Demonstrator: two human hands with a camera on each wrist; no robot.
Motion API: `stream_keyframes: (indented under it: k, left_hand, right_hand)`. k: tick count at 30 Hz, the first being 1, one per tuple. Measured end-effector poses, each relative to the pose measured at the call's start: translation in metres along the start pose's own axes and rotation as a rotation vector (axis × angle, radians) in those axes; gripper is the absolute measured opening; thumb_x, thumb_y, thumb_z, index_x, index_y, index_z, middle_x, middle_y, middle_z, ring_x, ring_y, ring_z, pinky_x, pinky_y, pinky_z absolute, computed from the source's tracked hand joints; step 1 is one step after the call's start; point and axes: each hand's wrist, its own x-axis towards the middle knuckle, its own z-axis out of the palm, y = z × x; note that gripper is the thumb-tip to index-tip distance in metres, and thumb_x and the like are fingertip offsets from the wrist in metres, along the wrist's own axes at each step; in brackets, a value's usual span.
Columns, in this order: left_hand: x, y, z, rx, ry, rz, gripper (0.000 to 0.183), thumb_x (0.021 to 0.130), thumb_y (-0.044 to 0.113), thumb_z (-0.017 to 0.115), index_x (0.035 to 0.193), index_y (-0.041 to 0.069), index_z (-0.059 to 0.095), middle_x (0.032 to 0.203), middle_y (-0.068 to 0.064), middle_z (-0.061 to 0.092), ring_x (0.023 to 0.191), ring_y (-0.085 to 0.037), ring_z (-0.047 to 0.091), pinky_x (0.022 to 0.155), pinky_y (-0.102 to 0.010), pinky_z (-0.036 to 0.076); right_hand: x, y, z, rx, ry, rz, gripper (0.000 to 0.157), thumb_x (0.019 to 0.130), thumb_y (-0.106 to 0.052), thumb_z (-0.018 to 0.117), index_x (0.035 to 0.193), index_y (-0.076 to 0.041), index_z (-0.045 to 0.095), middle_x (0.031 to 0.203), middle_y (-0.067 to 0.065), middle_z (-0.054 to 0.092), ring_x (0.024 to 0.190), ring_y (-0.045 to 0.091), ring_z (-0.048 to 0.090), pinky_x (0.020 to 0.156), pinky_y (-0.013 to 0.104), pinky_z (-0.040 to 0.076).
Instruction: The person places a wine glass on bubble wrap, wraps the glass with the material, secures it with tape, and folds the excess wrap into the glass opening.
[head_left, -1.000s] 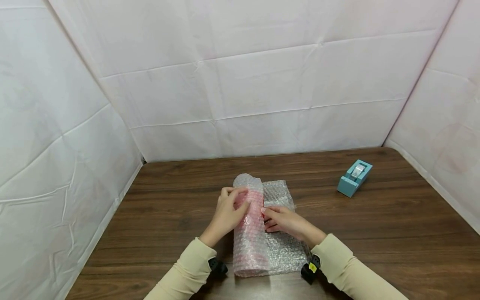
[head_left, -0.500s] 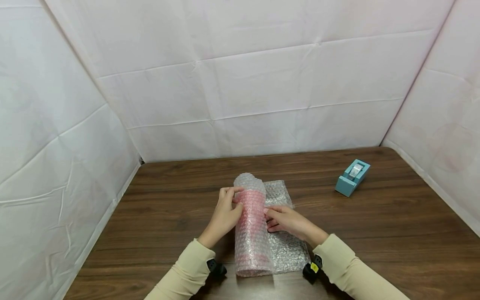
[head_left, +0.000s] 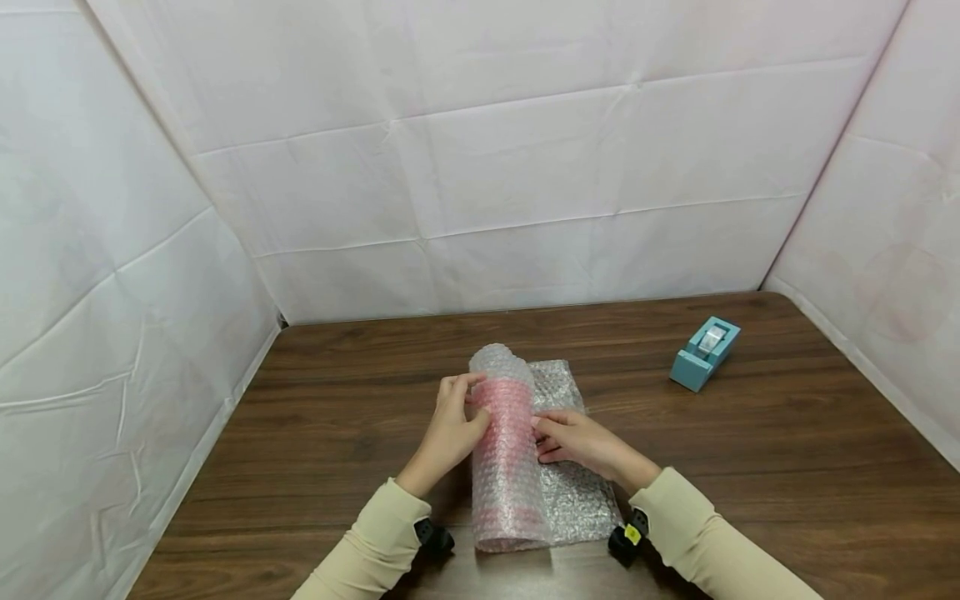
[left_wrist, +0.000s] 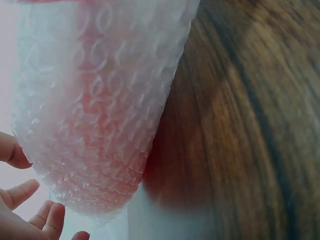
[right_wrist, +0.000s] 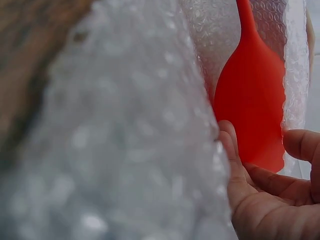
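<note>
A clear bubble wrap roll (head_left: 508,483) lies lengthwise before me, red showing pink through it. Inside it, the right wrist view shows a red wine glass (right_wrist: 255,90), its bowl narrowing to a stem; the wrap covers the rest. My left hand (head_left: 452,421) touches the roll's left side, thumb and forefinger tips on the wrap and the other fingers loosely spread. On the other side my right hand (head_left: 579,442) pinches the wrap's edge, its thumb on that edge and its fingers by the glass bowl. A flat sheet of bubble wrap (head_left: 581,504) extends under my right hand.
A light blue tape dispenser (head_left: 705,354) with a roll of clear tape stands at the right rear of the dark wooden table (head_left: 322,417). White cloth walls (head_left: 517,167) enclose the back and both sides. Each wrist carries a small black camera (head_left: 433,537).
The roll has shifted slightly to the right, and more of its pink surface shows. My left fingers have drawn back from its top toward its left side. My right hand has moved slightly right.
</note>
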Motion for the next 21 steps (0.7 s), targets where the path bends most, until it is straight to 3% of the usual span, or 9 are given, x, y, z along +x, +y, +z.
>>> stream_keyframes:
  k: [5,11,15,21]
  left_hand:
    - [-0.0003,0.0000,-0.0003,0.002,-0.027,-0.035,0.052,0.083,0.010,0.058,0.134,0.007,0.047,0.128,-0.020,0.040,0.115,-0.033,0.044,0.085,-0.045,0.045]
    - [-0.0002,-0.0008,0.0002,-0.009,-0.061,-0.072,0.054,0.085,0.018,0.058,0.136,0.007,0.044,0.130,-0.020,0.037,0.123,-0.037,0.042,0.091,-0.051,0.045]
    - [-0.0004,0.0001,0.0002,-0.034,-0.089,-0.087,0.054,0.088,0.022,0.057,0.138,0.007,0.041,0.134,-0.022,0.034,0.126,-0.040,0.042,0.092,-0.052,0.047]
    - [0.0003,0.0015,0.0014,-0.040,-0.119,-0.104,0.055,0.091,0.027,0.057,0.139,0.008,0.039,0.133,-0.021,0.033,0.125,-0.039,0.046,0.091,-0.048,0.049]
  right_hand:
    - [-0.0020,0.0000,-0.0014,0.015,0.022,0.004,0.053,0.101,-0.022,0.044,0.140,0.010,0.028,0.110,0.016,0.056,0.085,0.014,0.062,0.081,0.032,0.055]
    - [-0.0029,0.0026,-0.0029,0.044,0.056,-0.005,0.042,0.099,-0.018,0.048,0.128,0.003,0.027,0.105,0.015,0.055,0.080,0.014,0.063,0.079,0.032,0.056]
    - [-0.0033,0.0038,-0.0044,0.053,0.058,-0.022,0.035,0.100,-0.016,0.048,0.122,0.000,0.026,0.103,0.015,0.053,0.079,0.014,0.063,0.078,0.033,0.056]
    - [-0.0049,0.0042,-0.0069,0.042,0.046,-0.035,0.037,0.100,-0.016,0.048,0.128,-0.002,0.027,0.106,0.016,0.052,0.083,0.016,0.063,0.081,0.036,0.056]
